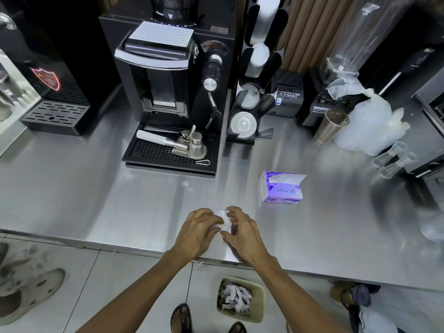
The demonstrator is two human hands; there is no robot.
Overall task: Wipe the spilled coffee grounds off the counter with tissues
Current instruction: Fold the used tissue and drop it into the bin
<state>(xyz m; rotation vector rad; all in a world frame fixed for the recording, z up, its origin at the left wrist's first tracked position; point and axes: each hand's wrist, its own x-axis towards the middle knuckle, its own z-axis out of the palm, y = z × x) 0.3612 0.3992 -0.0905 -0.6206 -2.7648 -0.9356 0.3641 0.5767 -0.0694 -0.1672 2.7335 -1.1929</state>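
One broad steel surface (96,200), smooth and mirror-bright, carries everything; any grounds are too fine to make out. The soft purple tissue pack (281,188) sits just beyond the hands. Left grip (197,231) and right grip (242,231), fingers curled, pinch a crumpled white tissue (222,218) between them, near the front edge. It looks light, limp and easily torn, so it is best gathered by its edges.
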